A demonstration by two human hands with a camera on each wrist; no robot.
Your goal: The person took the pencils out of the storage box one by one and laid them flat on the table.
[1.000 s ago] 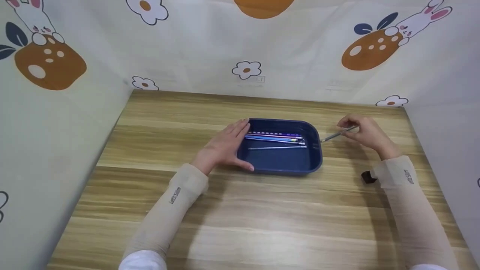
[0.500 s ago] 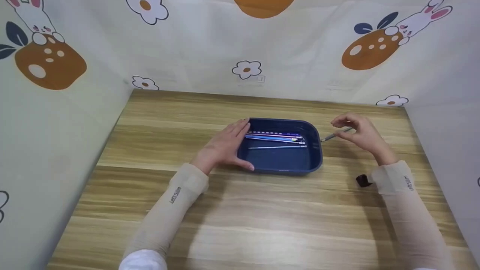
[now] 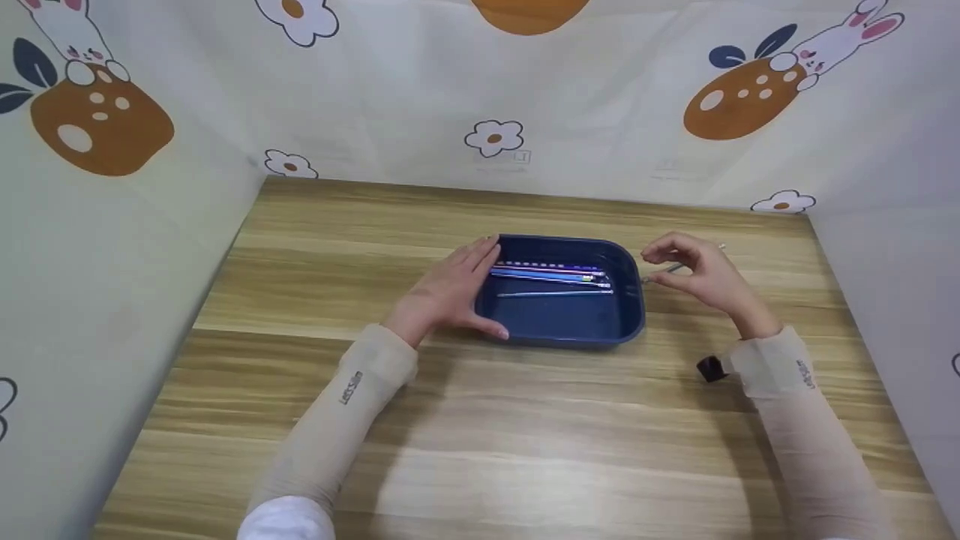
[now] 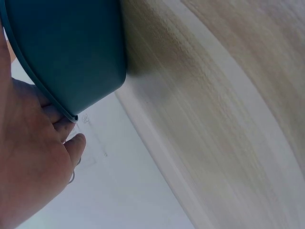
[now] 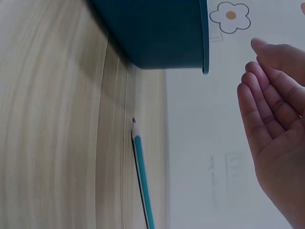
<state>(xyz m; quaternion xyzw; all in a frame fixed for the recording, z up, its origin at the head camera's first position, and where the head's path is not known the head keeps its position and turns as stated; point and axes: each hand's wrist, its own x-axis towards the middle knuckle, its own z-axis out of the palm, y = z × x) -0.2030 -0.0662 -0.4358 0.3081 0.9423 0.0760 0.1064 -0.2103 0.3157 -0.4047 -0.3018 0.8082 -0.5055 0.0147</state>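
In the head view, my left hand [image 3: 446,289] rests against the left end of a dark blue plastic bin [image 3: 555,343]. Its straight fingers lie along the rim, with the thumb spread toward the near corner. Several pencils [image 3: 551,278] lie side by side across the bin's floor. A teal pencil [image 5: 143,174] lies on the table beside the bin's right end, its sharpened tip toward the bin. Over that pencil, partly hiding it in the head view, hovers my right hand [image 3: 701,277]. In the right wrist view its loosely bent fingers hold nothing and are close to the bin's rim.
The wood-grain table [image 3: 480,465] is bounded at the back and sides by pale cloth walls [image 3: 375,97] printed with oranges, rabbits and flowers. A small black device [image 3: 711,368] is strapped at the right wrist.
My right hand has let go of the teal pencil, which stays on the table, and has moved left toward the bin's right end. The left hand and bin have stayed put.
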